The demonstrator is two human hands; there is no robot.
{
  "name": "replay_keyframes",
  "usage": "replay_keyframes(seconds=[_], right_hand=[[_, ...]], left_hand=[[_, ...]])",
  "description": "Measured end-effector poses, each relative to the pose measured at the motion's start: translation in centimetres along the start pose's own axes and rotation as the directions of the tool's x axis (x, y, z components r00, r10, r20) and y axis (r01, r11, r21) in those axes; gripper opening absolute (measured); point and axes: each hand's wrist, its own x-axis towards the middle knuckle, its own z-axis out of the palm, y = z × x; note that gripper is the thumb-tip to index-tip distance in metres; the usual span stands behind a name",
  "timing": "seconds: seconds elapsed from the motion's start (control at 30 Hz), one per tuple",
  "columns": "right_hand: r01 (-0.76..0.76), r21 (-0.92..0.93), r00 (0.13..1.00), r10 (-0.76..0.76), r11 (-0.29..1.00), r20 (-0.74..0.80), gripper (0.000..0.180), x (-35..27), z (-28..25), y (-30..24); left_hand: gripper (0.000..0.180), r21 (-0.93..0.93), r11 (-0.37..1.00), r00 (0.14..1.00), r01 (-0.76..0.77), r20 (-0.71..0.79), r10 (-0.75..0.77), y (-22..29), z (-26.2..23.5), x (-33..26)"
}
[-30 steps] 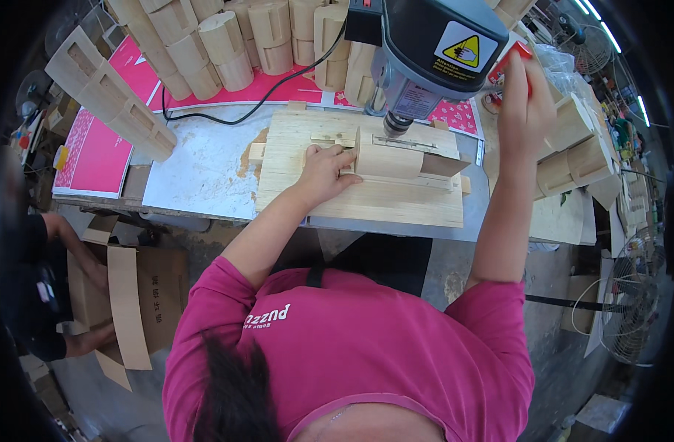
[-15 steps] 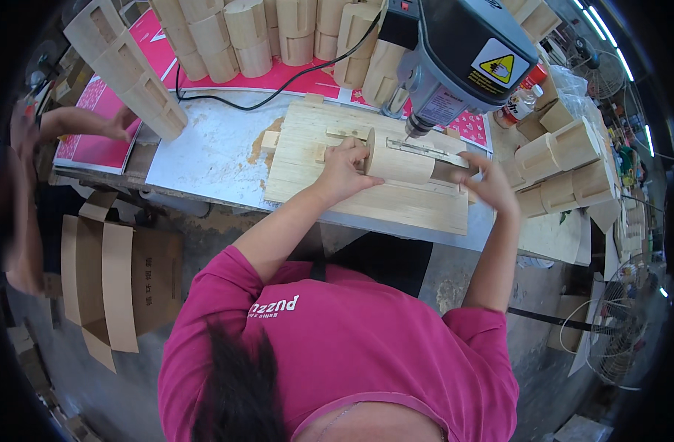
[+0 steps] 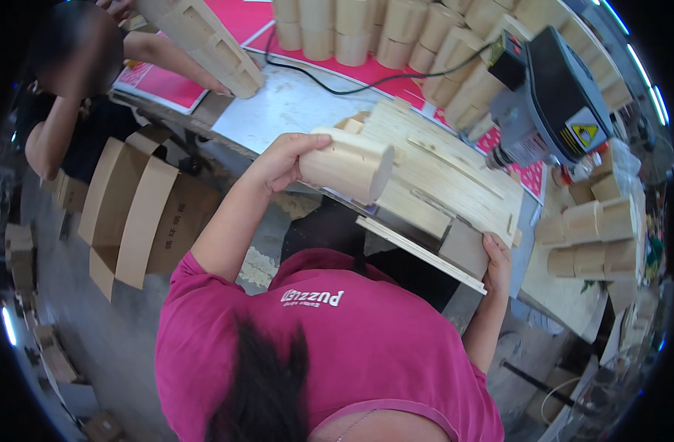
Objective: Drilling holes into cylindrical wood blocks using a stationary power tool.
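Raised at the front of the table is a pale wooden cylinder (image 3: 348,166) with small holes along its top. My left hand (image 3: 285,162) is closed round its left end. Below and right of it lies a flat wooden board (image 3: 444,177) with thin strips fixed on top, its near layered edge jutting past the table front. A grey flat plate (image 3: 466,249) rests near that edge. My right hand (image 3: 497,258) grips the board's near right corner beside the plate. Over the far right side of the board hangs a drill press (image 3: 532,125), its chuck pointing down, clear of the cylinder.
Several wooden cylinders (image 3: 351,33) stand in rows at the back, and more stacked ones (image 3: 591,236) lie at the right. A black cable (image 3: 337,90) crosses the table. At the left a co-worker's hand (image 3: 215,82) touches a tall stack (image 3: 204,48). An open cardboard box (image 3: 178,228) sits below.
My left hand has lifted the cylinder off the board, toward me and left. My right hand has moved from the cylinder's right end to the board's near corner. The view has shifted.
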Motion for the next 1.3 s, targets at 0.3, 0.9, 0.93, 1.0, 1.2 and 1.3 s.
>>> replay_keyframes(seconds=[0.3, 0.9, 0.93, 1.0, 1.2, 1.3], right_hand=[[-0.002, -0.131, 0.997, 0.012, 0.991, 0.074, 0.019, 1.3, -0.6, 1.5], [0.027, -0.128, 0.996, -0.016, 0.991, 0.084, 0.02, 0.9, -0.6, 1.5], [0.013, -0.114, 0.996, -0.003, 0.993, 0.084, 0.02, 0.9, -0.4, 1.5], [0.004, -0.1, 0.997, 0.004, 0.995, 0.076, 0.02, 0.8, -0.3, 1.4], [0.0, -0.11, 0.998, 0.007, 0.994, 0.064, 0.021, 0.9, -0.2, 1.1], [-0.005, -0.106, 0.997, 0.013, 0.994, 0.072, 0.018, 0.9, -0.3, 0.8]], left_hand=[[0.056, -0.327, 0.944, 0.999, -0.045, 0.014, 0.053, 2.9, -4.3, 0.2], [0.041, 0.988, 0.081, 0.621, 0.129, -0.145, 0.771, 7.7, -12.7, 6.1], [0.041, 0.989, 0.078, 0.621, 0.123, -0.138, 0.772, 8.0, -12.0, 6.1], [0.053, 0.912, 0.282, 0.679, 0.298, -0.41, 0.609, 9.1, -10.1, 5.8], [0.071, 0.922, -0.008, 0.452, 0.388, -0.182, 0.873, 11.2, -4.3, 7.2], [0.074, 0.996, 0.085, 0.509, -0.029, -0.059, 0.859, 13.2, -2.6, 12.0]])
